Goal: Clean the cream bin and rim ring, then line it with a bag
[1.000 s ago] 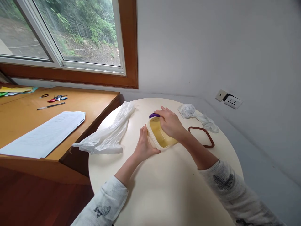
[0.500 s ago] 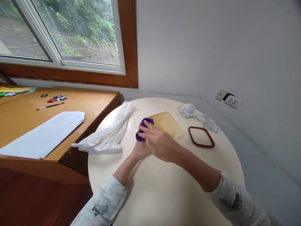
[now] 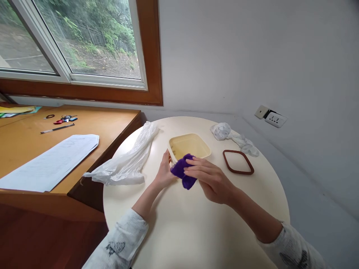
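Round table (image 3: 190,231): beneath everything, container near its middle. White plastic bag (image 3: 126,160): left of the container, limp, apart from it. Pale yellow container (image 3: 193,145): open side up; whether its base rests on the tabletop or is lifted, cannot tell. Probably light, fairly stiff plastic, smooth enough to slip if damp; best hold likely the outer wall just under the rim, at a corner. Reddish-brown frame (image 3: 240,172): right of the container, flat, not touching it; looks bendy. Right hand (image 3: 209,177): at the container's near side, fingers together, bunching the cloth; thumb hidden. Left hand (image 3: 165,172): curled round the container's near left corner. Purple cloth (image 3: 182,170): against the container's near left corner, soft, foldable, likely weighs little; pinch a doubled fold.
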`<state>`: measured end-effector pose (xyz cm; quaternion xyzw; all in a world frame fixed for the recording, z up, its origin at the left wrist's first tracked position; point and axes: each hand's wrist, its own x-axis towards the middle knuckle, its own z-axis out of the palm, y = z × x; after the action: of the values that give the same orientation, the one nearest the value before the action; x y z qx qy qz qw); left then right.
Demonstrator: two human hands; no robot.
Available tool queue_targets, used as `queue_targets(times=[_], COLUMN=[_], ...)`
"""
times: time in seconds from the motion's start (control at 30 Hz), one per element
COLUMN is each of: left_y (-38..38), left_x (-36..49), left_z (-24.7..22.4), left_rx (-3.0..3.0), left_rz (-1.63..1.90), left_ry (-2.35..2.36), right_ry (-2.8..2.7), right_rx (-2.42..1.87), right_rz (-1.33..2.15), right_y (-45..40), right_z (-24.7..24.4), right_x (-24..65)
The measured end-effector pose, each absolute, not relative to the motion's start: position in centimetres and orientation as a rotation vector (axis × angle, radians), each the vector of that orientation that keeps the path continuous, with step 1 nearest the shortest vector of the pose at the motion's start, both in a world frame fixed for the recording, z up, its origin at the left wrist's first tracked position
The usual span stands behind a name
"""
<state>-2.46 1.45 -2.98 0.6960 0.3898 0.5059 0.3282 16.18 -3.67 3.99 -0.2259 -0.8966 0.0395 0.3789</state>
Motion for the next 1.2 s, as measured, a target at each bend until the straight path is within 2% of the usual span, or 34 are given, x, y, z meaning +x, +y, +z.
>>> queue_targets(times=[0.5, 0.67, 0.87, 1.0, 1.2], left_y=[1.5, 1.3, 1.3, 1.4, 1.3], left_x=[-2.7, -2.8, -2.8, -2.8, -2.6], left_z=[-2.5, -2.4, -2.6, -2.8, -2.6], left_rx=[1.631, 1.625, 1.637, 1.630, 1.619], left_rz=[1.211, 1.201, 1.194, 1.180, 1.206], left_ry=[0.979, 0.921, 0.986, 0.948, 0.854], right_ry=[-1.908, -1.672, -1.255, -1.413, -2.136], right_rx=[-1.010, -1.179, -1.083, -0.997, -0.902], right_rz=[0.057, 0.270, 0.457, 0.512, 0.548], right_y=[-0.9, 0.1, 3.0, 5.5, 7.6], right_z=[3.1, 3.4, 5.5, 7.2, 8.3], right_x=[20.8, 20.9, 20.7, 18.3, 13.7])
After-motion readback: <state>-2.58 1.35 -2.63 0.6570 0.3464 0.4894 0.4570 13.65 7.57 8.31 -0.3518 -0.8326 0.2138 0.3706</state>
